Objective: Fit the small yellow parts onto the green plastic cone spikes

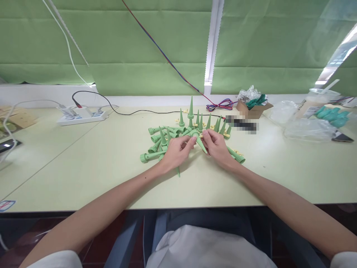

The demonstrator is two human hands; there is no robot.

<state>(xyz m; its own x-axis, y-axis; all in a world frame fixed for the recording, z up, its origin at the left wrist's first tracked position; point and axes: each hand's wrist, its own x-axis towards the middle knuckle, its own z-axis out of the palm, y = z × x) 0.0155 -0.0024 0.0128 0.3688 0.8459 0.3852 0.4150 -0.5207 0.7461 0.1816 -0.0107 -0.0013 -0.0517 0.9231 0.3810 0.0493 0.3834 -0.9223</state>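
My left hand [178, 150] is closed, thumb and fingers pinching the wide end of a green plastic watering spike [201, 144]. The spike's tip points down and to the right, toward my right hand [217, 147]. That hand is also closed in a pinch, close beside the spike; what sits between its fingertips is too small to make out. Behind and around both hands lies a pile of similar green spikes [191, 108], some standing upright on their caps and others lying flat. Small yellow valve pieces [237, 152] show among them. My hands hide part of the pile.
A white power strip [83, 118] with plugs is at the left. A black cable [134, 112] runs behind the pile. Coiled red-blue wire [221, 105], a cardboard box [252, 110], a plastic cup [309, 104], plastic bags [302, 130] and a phone [342, 136] stand to the right.
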